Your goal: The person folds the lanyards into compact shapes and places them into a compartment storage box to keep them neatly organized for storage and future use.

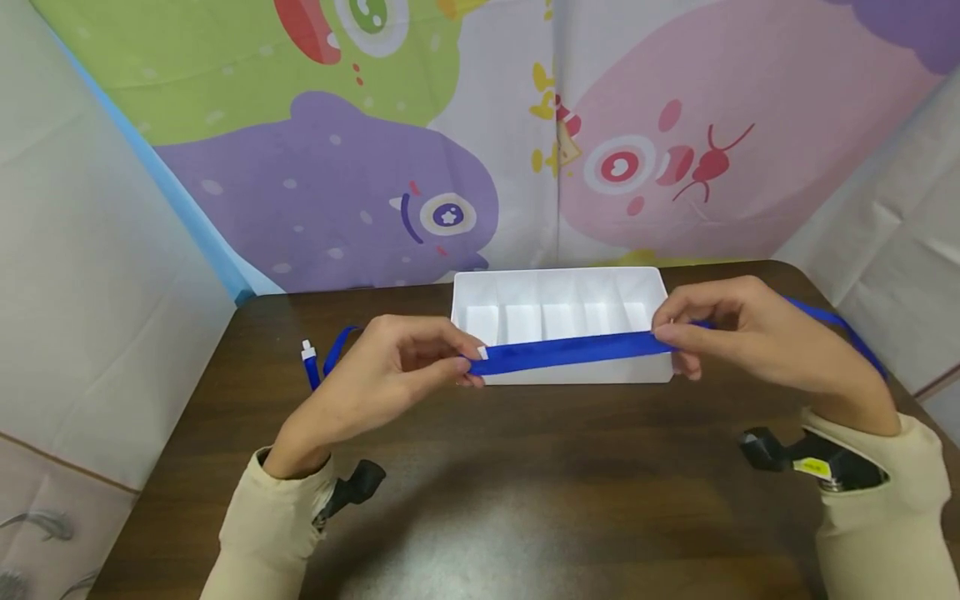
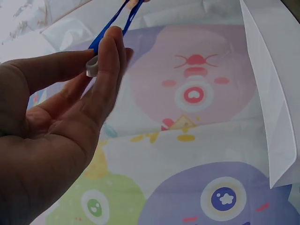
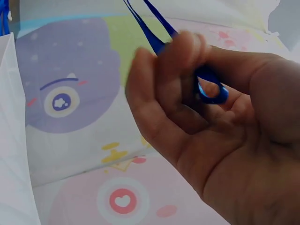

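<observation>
A blue lanyard (image 1: 570, 350) is stretched in two layers between the hands, in front of a white compartment box (image 1: 577, 371). My left hand (image 1: 390, 358) pinches its left end between thumb and fingers, beside a small white plastic piece (image 2: 93, 68). On the other side my right hand (image 1: 742, 333) pinches the strap, and in the right wrist view a blue loop (image 3: 213, 93) curls out below the fingers. Behind the right wrist, a blue strap (image 1: 847, 329) runs over the table's right side.
Left of the left hand lies a blue strap with a white plastic tip (image 1: 307, 354). The box's visible compartments hold nothing. Everything stands on a dark wooden table (image 1: 540, 500). A cartoon-printed cloth (image 1: 337, 200) hangs behind it, with pale sheets (image 1: 97, 250) at the sides.
</observation>
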A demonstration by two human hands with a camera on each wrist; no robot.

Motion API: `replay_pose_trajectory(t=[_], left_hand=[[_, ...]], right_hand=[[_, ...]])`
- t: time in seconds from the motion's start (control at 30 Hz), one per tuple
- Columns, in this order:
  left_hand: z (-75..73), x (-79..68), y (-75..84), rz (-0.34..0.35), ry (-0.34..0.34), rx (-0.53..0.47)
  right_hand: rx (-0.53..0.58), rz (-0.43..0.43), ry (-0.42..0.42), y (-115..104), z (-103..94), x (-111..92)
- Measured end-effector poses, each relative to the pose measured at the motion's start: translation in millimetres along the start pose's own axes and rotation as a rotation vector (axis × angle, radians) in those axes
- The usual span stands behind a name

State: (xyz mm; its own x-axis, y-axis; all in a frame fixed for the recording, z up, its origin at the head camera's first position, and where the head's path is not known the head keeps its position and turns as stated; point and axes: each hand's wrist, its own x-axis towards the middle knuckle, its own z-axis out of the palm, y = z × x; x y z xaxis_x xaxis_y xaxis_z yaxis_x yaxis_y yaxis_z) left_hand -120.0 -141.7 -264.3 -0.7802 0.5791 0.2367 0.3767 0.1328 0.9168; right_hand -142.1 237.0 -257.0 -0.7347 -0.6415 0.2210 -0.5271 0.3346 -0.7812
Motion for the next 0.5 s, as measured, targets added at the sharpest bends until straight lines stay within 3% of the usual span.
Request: replay_pose_trajectory(t=[0.13,0.23,0.33,0.5], left_hand=[[-0.6,1.2,-0.4,0.024,0.037,0.048],[-0.3,2.6,-1.5,0.035,0.034,0.026],[0.8,3.5,-3.6,0.039,-0.031,-0.036],[6.5,4.2,-6.4,0.032,-0.165,-0.105]], right_hand=[[0.024,-0.012,0.002,4,-6.9,-2],[0.074,-0.002,0.017,6,-10.9,-3],[0.113,-0.001,0.049,7,-13.0,-2],[0.143,0.033,0.17,8,-13.5,-1]])
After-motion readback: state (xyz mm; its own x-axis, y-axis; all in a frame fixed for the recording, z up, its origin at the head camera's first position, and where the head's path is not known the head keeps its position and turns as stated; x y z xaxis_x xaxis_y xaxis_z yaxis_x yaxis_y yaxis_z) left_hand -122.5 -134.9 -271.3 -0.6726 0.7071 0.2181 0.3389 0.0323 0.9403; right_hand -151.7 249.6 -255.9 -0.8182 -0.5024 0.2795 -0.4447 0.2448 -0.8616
